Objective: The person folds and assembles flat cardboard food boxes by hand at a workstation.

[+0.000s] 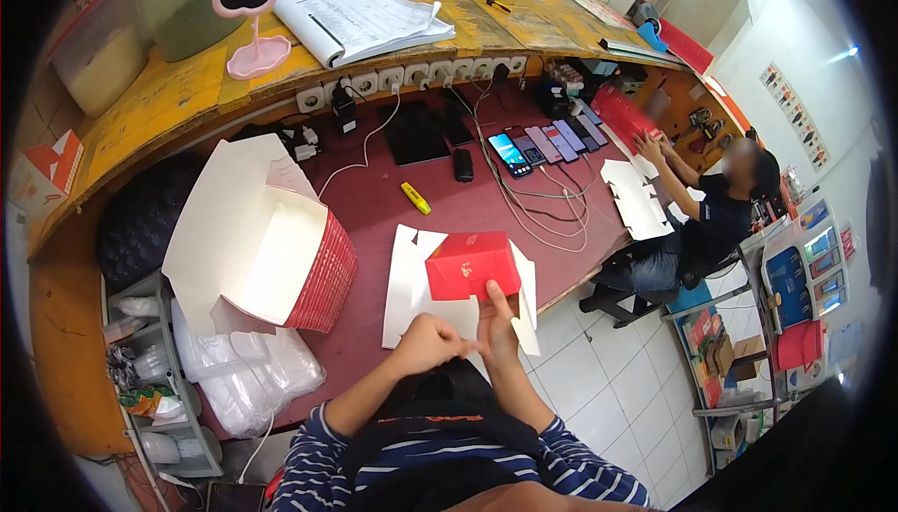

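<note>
A small red box (472, 264) is tilted above white flat cardboard (404, 297) at the front of the dark red desk (374, 199). My right hand (500, 325) holds it from the near side, thumb on its red face. Just left of the box, my left hand (432, 346) is closed, its fingertips pinched near the fingers of my right hand; what lies between them is too small to make out. A large open box (323, 274), white inside with a printed red side, stands to the left.
Phones (535, 145) and cables lie at the back, with a yellow highlighter (415, 198) nearer. Plastic bags (248, 381) and a grey drawer rack (192, 418) are at left. A co-worker (716, 203) sits at right, hands on a red box.
</note>
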A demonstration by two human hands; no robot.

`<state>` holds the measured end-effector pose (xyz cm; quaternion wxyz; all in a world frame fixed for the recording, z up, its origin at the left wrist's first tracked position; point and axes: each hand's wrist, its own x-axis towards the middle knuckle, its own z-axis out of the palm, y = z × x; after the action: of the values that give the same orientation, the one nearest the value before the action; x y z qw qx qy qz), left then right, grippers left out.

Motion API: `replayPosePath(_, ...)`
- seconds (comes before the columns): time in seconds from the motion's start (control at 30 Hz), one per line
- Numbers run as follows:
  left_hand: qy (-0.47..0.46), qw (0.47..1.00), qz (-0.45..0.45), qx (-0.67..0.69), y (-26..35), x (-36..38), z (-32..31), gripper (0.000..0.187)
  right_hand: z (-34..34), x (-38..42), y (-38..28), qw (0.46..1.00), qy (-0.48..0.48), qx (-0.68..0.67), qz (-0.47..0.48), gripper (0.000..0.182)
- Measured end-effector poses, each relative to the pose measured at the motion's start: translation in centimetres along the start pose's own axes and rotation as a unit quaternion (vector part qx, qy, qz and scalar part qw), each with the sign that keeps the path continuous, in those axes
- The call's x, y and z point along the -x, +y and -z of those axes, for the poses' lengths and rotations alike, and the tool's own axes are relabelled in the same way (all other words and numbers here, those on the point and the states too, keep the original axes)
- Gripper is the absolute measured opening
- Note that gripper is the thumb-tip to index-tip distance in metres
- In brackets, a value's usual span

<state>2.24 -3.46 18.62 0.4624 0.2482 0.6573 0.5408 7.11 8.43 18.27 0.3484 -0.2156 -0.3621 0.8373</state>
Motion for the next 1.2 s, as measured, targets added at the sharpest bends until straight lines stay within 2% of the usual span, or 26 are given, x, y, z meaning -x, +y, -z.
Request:
replayPosePath(0.03, 0.000, 1.000, -0.002, 0.001, 1.1, 0.9, 0.4, 0.026, -0.1, -0.3, -0.4, 1.000, -0.005, 0.011, 0.019, 0.030)
replayPosePath(0.07, 0.145, 0.965, -0.110, -0.191, 1.9, 1.6, 0.6, 0.029, 0.8, -0.8, -0.2, 0.999, -0.009, 0.043, 0.026, 0.034)
replayPosePath(0.1, 0.281, 0.861, -0.208, -0.370, 2.3, 1.9, 0.8, 0.039, 1.2, -1.1, -0.3, 0.999, -0.009, 0.044, 0.024, 0.034)
replayPosePath(0.13, 0.283, 0.860, -0.206, -0.370, 2.7, 1.4, 1.2, 0.039, 1.5, -1.3, -0.4, 0.996, -0.037, 0.083, 0.016, 0.036)
replayPosePath(0.2, 0.367, 0.791, -0.338, -0.354, 3.0, 0.0, 1.7, 0.068, 1.3, -1.1, -0.8, 0.986, -0.094, 0.137, 0.004, 0.044)
replayPosePath(0.23, 0.370, 0.790, -0.338, -0.354, 2.6, -0.4, 1.6, 0.068, 0.8, -0.8, -1.0, 0.986, -0.097, 0.138, 0.004, 0.044)
replayPosePath(0.3, 0.251, 0.871, -0.268, -0.327, 1.9, -0.7, 1.2, 0.084, 0.2, -0.5, -1.1, 0.974, -0.167, 0.150, 0.021, 0.049)
replayPosePath(0.37, 0.258, 0.877, -0.280, -0.293, 1.7, -0.6, -0.1, 0.081, 2.2, -1.3, 0.3, 0.974, -0.173, 0.146, 0.008, 0.043)
replayPosePath(0.43, 0.245, 0.918, -0.232, -0.208, 0.6, -0.9, -0.9, 0.083, 4.2, -2.2, 2.3, 0.938, -0.183, 0.260, 0.140, 0.045)
replayPosePath(0.5, 0.256, 0.911, -0.255, -0.200, 0.0, -1.2, -0.7, 0.086, 3.9, -2.5, 2.1, 0.935, -0.192, 0.251, 0.162, 0.047)
replayPosePath(0.57, 0.249, 0.925, -0.220, -0.183, -0.5, -1.0, -0.4, 0.084, 2.3, -1.9, 0.2, 0.942, -0.246, 0.220, -0.064, 0.043)
replayPosePath(0.6, 0.255, 0.924, -0.217, -0.182, -1.2, -1.4, -0.4, 0.084, 2.7, -1.6, 0.7, 0.948, -0.224, 0.215, -0.070, 0.041)
replayPosePath(0.63, 0.276, 0.920, -0.256, -0.104, -2.2, -2.2, -0.5, 0.081, 1.7, -1.5, 0.2, 0.946, -0.231, 0.214, -0.075, 0.041)
replayPosePath(0.67, 0.298, 0.908, -0.295, -0.026, -3.0, -2.7, -0.4, 0.078, 0.4, -1.4, -0.8, 0.894, -0.286, 0.345, -0.023, 0.041)
replayPosePath(0.7, 0.290, 0.923, -0.250, 0.035, -2.1, -2.1, 0.1, 0.065, -1.0, -0.9, -1.8, 0.818, -0.337, 0.465, 0.031, 0.040)
replayPosePath(0.73, 0.298, 0.910, -0.258, 0.129, -2.7, -2.4, 0.5, 0.060, -2.1, -0.1, -2.5, 0.762, -0.363, 0.531, 0.080, 0.042)
replayPosePath(0.77, 0.306, 0.887, -0.265, 0.222, -3.5, -2.7, 0.9, 0.054, -3.5, 1.1, -3.6, 0.637, -0.373, 0.658, 0.151, 0.035)
replayPosePath(0.8, 0.280, 0.881, -0.223, 0.309, -2.8, -1.8, 1.2, 0.052, -3.9, 1.4, -3.5, 0.571, -0.383, 0.692, 0.221, 0.032)
replayPosePath(0.83, 0.295, 0.876, -0.224, 0.308, -2.3, -0.9, 1.4, 0.052, -4.2, 1.5, -3.2, 0.502, -0.388, 0.716, 0.291, 0.029)
replayPosePath(0.9, 0.286, 0.827, -0.312, 0.369, -1.3, 0.8, 1.6, 0.055, -6.3, 1.7, -3.4, 0.489, -0.435, 0.688, 0.314, 0.024)
replayPosePath(0.97, 0.301, 0.823, -0.355, 0.325, -0.5, 4.0, 2.3, 0.053, -8.9, 2.2, -4.4, 0.474, -0.472, 0.663, 0.335, 0.019)
replayPosePath(1.03, 0.408, 0.834, -0.370, 0.034, -1.5, 7.3, 3.5, 0.040, -12.0, 3.4, -5.3, 0.454, -0.553, 0.592, 0.371, 0.015)
replayPosePath(1.07, 0.506, 0.761, -0.382, -0.139, -1.5, 8.5, 4.8, 0.033, -13.3, 4.0, -5.1, 0.454, -0.555, 0.590, 0.371, 0.015)
replayPosePath(1.1, 0.580, 0.655, -0.375, -0.307, -1.7, 9.6, 6.2, 0.026, -14.6, 4.7, -4.7, 0.459, -0.599, 0.547, 0.363, 0.013)
replayPosePath(1.17, 0.645, 0.673, -0.265, -0.246, -3.0, 11.8, 7.6, 0.017, -16.6, 5.5, -3.3, 0.462, -0.642, 0.499, 0.354, 0.011)
replayPosePath(1.2, 0.648, 0.670, -0.264, -0.247, -4.5, 12.6, 8.7, 0.017, -17.5, 5.7, -2.5, 0.447, -0.678, 0.472, 0.344, 0.011)
